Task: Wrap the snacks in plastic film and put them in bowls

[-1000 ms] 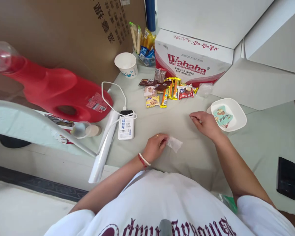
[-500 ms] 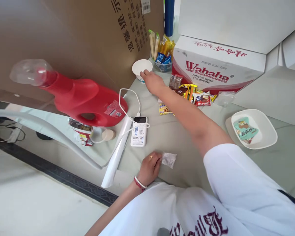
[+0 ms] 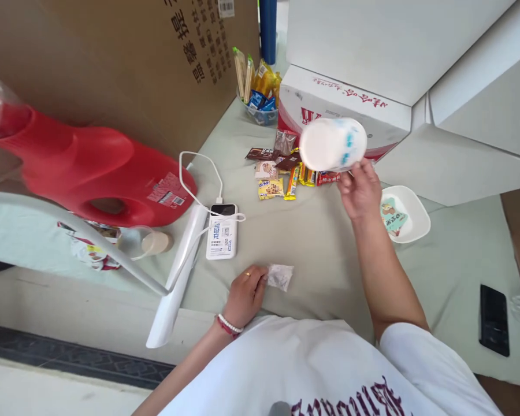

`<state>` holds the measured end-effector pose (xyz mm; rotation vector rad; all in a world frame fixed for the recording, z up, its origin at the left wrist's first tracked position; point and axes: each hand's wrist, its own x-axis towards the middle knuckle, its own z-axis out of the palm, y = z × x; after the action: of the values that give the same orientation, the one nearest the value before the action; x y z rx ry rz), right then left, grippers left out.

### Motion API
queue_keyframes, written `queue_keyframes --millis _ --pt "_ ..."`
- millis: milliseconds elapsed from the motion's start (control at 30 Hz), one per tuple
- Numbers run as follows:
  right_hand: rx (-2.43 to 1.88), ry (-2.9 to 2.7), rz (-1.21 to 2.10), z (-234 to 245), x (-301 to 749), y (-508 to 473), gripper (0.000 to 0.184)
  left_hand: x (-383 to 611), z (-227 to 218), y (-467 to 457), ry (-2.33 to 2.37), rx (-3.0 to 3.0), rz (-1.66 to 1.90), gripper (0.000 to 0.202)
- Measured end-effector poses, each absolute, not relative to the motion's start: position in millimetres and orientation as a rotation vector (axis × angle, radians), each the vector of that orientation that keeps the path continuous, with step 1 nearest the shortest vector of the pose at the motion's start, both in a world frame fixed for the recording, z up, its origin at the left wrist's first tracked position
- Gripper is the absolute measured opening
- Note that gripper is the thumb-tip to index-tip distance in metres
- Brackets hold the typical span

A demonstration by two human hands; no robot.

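My right hand point(image 3: 360, 189) is closed on the rim of a white paper cup point(image 3: 329, 144) with a blue-green print, tilted sideways in the air in front of the Wahaha carton. Low on the table, my left hand point(image 3: 246, 294) pinches the edge of a small clear packet point(image 3: 281, 276). Under and left of the cup lie several wrapped snacks, among them a yellow cookie packet point(image 3: 270, 189). A white square bowl point(image 3: 416, 222) with a green packet point(image 3: 392, 216) in it stands just beyond my right forearm.
A white power bank point(image 3: 222, 240) with a cable lies left of centre, beside a white lamp base point(image 3: 175, 283). A big red jug point(image 3: 91, 167) stands at left. Behind are a plastic tub of snacks point(image 3: 264, 117) and a Wahaha carton point(image 3: 346, 104). A black phone point(image 3: 494, 319) lies far right.
My right hand has lifted the paper cup from beside the snack tub and carried it right, tipping it over. My left hand still pinches the packet. The view has shifted right.
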<state>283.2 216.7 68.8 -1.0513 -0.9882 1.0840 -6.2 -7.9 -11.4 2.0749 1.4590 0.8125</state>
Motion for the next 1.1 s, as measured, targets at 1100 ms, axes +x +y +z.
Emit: queue_keyframes --millis 1100 --pt "-0.896 -0.274 1.439 98 379 180 0.026 1 -8 -6 1.478 2.076 0.758 0.02"
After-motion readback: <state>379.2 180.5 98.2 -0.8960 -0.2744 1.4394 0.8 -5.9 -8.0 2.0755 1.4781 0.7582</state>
